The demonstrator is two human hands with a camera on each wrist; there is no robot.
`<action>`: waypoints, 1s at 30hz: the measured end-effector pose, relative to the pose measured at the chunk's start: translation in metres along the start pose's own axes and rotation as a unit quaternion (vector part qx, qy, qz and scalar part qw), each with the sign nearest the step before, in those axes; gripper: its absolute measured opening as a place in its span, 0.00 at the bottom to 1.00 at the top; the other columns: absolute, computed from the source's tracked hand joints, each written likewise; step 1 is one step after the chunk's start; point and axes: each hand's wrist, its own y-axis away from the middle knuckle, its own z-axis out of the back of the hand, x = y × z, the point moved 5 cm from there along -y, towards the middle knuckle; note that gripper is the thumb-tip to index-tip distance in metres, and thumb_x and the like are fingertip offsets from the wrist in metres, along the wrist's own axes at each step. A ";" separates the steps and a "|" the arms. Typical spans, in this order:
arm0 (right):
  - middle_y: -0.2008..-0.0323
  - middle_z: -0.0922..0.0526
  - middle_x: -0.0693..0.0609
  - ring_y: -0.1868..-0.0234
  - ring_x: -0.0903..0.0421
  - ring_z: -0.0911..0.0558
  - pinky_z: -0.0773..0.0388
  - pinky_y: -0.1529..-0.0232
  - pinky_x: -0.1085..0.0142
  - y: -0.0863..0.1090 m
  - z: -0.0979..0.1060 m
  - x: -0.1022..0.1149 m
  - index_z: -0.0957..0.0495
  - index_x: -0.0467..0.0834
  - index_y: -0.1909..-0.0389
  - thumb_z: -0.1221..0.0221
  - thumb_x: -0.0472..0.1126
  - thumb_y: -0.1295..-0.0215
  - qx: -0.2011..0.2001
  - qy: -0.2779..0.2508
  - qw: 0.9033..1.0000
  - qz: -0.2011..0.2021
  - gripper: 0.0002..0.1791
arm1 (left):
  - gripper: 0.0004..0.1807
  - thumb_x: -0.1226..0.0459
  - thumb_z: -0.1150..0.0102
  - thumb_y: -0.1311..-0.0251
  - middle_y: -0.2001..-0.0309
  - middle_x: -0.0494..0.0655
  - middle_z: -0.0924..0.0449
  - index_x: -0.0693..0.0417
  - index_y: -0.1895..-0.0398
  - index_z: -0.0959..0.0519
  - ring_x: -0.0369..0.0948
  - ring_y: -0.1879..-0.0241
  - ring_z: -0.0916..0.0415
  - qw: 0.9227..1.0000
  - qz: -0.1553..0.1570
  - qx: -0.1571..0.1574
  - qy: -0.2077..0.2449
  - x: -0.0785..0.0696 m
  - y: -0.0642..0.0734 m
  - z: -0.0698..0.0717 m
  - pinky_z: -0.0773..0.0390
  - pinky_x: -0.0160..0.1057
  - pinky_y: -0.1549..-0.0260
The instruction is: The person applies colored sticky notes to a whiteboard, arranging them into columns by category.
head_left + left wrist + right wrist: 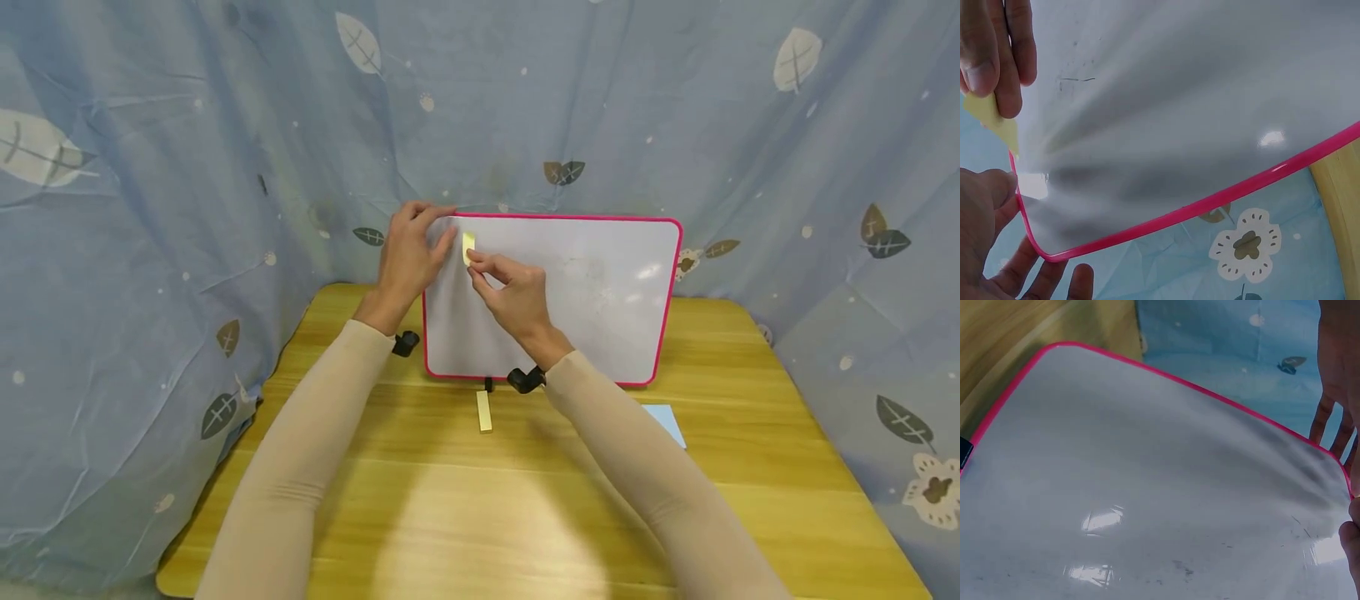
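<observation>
A whiteboard (592, 292) with a pink rim stands upright on the table. My left hand (411, 262) grips its upper left corner, with the thumb at the front edge and the other fingers behind the rim in the left wrist view. My right hand (517, 296) pinches the lower end of a small yellow sticky note (468, 240) between thumb and fingertips, in front of the board's upper left part. The same yellow note (999, 128) shows under the right fingers in the left wrist view. Whether it touches the board I cannot tell.
On the wooden table (442, 517), a narrow yellow sticky-note pad (483, 412) lies before the board, near a small black piece (489, 384) at its lower rim. A blue paper square (666, 423) lies partly behind the right forearm. A patterned blue curtain (480, 100) hangs around the table.
</observation>
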 end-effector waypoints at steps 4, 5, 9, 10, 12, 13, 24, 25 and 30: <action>0.48 0.03 0.35 0.45 0.40 0.01 0.07 0.37 0.61 -0.005 -0.002 0.001 0.07 0.30 0.61 0.27 0.26 0.26 0.004 0.008 1.000 0.003 0.03 | 0.21 0.56 0.29 0.16 0.31 0.60 0.17 0.47 0.26 0.11 0.60 0.31 0.19 1.000 0.013 0.004 0.001 0.000 -0.002 0.001 0.12 0.60 0.34; 0.48 0.03 0.36 0.45 0.40 0.01 0.07 0.37 0.60 -0.006 -0.002 0.001 0.07 0.30 0.62 0.27 0.26 0.26 0.003 0.011 1.000 0.005 0.02 | 0.21 0.56 0.29 0.16 0.31 0.60 0.17 0.47 0.26 0.11 0.59 0.32 0.19 1.000 0.015 0.004 0.000 0.000 -0.003 0.001 0.12 0.60 0.34; 0.49 0.02 0.37 0.46 0.41 0.01 0.06 0.38 0.56 -0.006 -0.002 0.000 0.06 0.32 0.62 0.26 0.24 0.28 -0.002 0.023 1.000 0.007 0.02 | 0.22 0.56 0.28 0.17 0.32 0.61 0.18 0.47 0.25 0.11 0.59 0.33 0.19 1.000 0.015 0.004 -0.002 -0.001 -0.005 -0.001 0.13 0.59 0.35; 0.49 0.02 0.37 0.46 0.41 0.01 0.06 0.39 0.55 -0.006 -0.002 0.000 0.06 0.32 0.62 0.26 0.25 0.28 -0.002 0.025 1.000 0.006 0.02 | 0.22 0.56 0.28 0.17 0.33 0.61 0.18 0.47 0.25 0.11 0.59 0.34 0.19 1.000 0.016 0.004 -0.003 -0.001 -0.005 -0.002 0.13 0.58 0.35; 0.49 0.02 0.38 0.46 0.41 0.01 0.05 0.40 0.53 -0.005 -0.001 -0.003 0.06 0.32 0.62 0.26 0.24 0.28 -0.004 0.025 1.000 0.004 0.03 | 0.23 0.56 0.27 0.17 0.33 0.61 0.19 0.46 0.25 0.12 0.58 0.34 0.20 1.000 0.021 0.005 -0.003 -0.002 -0.004 -0.003 0.13 0.58 0.36; 0.49 0.02 0.38 0.46 0.41 0.01 0.05 0.40 0.52 -0.004 -0.001 -0.004 0.06 0.32 0.62 0.26 0.24 0.28 -0.005 0.025 1.000 0.004 0.03 | 0.23 0.55 0.27 0.18 0.33 0.61 0.20 0.46 0.25 0.12 0.58 0.34 0.20 1.000 0.023 0.006 -0.002 -0.002 -0.004 -0.004 0.13 0.58 0.36; 0.49 0.03 0.37 0.45 0.40 0.01 0.06 0.39 0.55 0.000 -0.002 -0.008 0.06 0.32 0.61 0.26 0.23 0.29 0.001 0.024 1.000 -0.008 0.03 | 0.24 0.55 0.24 0.20 0.32 0.59 0.21 0.43 0.25 0.11 0.56 0.33 0.20 0.999 0.048 0.003 0.011 -0.004 -0.004 -0.010 0.12 0.57 0.36; 0.49 0.03 0.37 0.45 0.40 0.01 0.06 0.39 0.55 0.000 -0.002 -0.008 0.06 0.32 0.61 0.26 0.23 0.29 0.003 0.025 1.000 -0.009 0.03 | 0.23 0.55 0.24 0.20 0.32 0.59 0.21 0.43 0.26 0.11 0.56 0.33 0.20 0.999 0.050 0.003 0.013 -0.004 -0.004 -0.010 0.12 0.57 0.36; 0.48 0.03 0.37 0.45 0.40 0.01 0.06 0.40 0.56 0.000 -0.004 -0.010 0.06 0.33 0.61 0.26 0.23 0.29 0.011 0.037 0.999 -0.015 0.04 | 0.23 0.55 0.22 0.21 0.34 0.60 0.21 0.44 0.27 0.10 0.56 0.35 0.20 0.998 0.059 0.005 0.017 -0.004 -0.004 -0.011 0.14 0.56 0.37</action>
